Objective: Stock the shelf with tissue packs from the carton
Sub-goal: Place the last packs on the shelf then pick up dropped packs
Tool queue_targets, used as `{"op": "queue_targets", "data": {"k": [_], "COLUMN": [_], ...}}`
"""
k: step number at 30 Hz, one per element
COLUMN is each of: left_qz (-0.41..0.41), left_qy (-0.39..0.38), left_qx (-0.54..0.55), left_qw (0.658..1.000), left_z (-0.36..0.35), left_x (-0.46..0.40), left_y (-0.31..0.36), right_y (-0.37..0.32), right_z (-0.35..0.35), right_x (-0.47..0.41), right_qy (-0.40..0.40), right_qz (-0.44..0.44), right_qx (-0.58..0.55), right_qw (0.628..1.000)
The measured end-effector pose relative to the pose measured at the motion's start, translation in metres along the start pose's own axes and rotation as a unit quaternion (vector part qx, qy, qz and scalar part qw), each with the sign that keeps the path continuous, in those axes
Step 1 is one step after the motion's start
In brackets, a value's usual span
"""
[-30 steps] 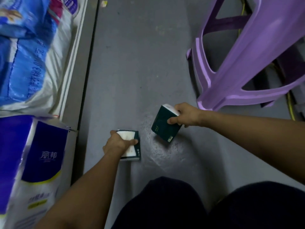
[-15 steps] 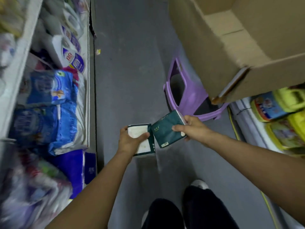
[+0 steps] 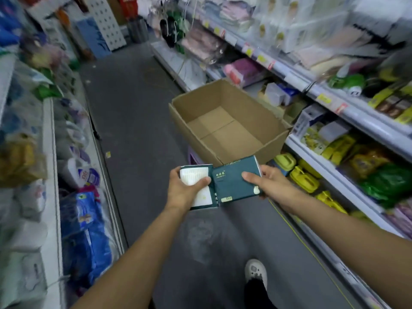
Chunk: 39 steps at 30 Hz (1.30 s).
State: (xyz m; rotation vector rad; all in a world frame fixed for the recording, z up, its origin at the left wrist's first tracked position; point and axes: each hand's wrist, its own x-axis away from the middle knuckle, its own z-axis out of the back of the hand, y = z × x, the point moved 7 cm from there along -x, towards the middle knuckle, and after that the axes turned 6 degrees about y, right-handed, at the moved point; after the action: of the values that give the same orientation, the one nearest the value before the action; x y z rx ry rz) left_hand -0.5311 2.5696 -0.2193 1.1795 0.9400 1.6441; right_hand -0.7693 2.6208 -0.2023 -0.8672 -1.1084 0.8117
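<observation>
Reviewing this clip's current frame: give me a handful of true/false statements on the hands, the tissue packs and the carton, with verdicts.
1. Each hand holds one tissue pack. True: the left hand grips a pack showing its white face, the right hand a dark green pack.
2. The carton is full of packs. False: its inside shows only bare cardboard.
3. The two packs are far apart. False: their edges meet or nearly meet.
4. The carton stands in the aisle ahead of the hands. True.
5. The right hand is empty. False: it pinches the green pack.
</observation>
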Motion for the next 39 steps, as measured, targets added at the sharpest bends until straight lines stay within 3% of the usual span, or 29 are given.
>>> {"op": "queue_targets", "data": {"k": [6, 14, 21, 27, 33, 39], "left_qz": [-0.04, -0.132, -0.16, -0.203, -0.175, -0.151], "left_qy": [-0.066, -0.171, -0.236, -0.289, -0.318, -0.357], "left_qx": [-0.014, -0.041, 0.002, 0.031, 0.043, 0.053], "left_qw": [0.997, 0.976, 0.958, 0.935, 0.931, 0.92], "left_z": [-0.042, -0.147, -0.265, -0.346, -0.39, -0.414], "left_x": [0.023, 0.054, 0.08, 0.108, 0.118, 0.122], "left_y": [0.087, 0.189, 0.275, 0.333, 0.363, 0.378], "right_y": [-0.052, -0.087, -0.122, -0.17, -0.192, -0.18], "right_z": [0.08, 0.21, 0.336, 0.424, 0.473, 0.492], "right_x": [0.045, 0.09, 0.124, 0.153, 0.151, 0.115], "right_qy": [0.097, 0.236, 0.422, 0.529, 0.586, 0.604], "right_qz": [0.047, 0.108, 0.184, 0.267, 0.251, 0.182], "right_qx": [0.004, -0.054, -0.045, -0.02, 0.059, 0.109], "right_qw": [0.994, 0.964, 0.886, 0.805, 0.768, 0.768]}}
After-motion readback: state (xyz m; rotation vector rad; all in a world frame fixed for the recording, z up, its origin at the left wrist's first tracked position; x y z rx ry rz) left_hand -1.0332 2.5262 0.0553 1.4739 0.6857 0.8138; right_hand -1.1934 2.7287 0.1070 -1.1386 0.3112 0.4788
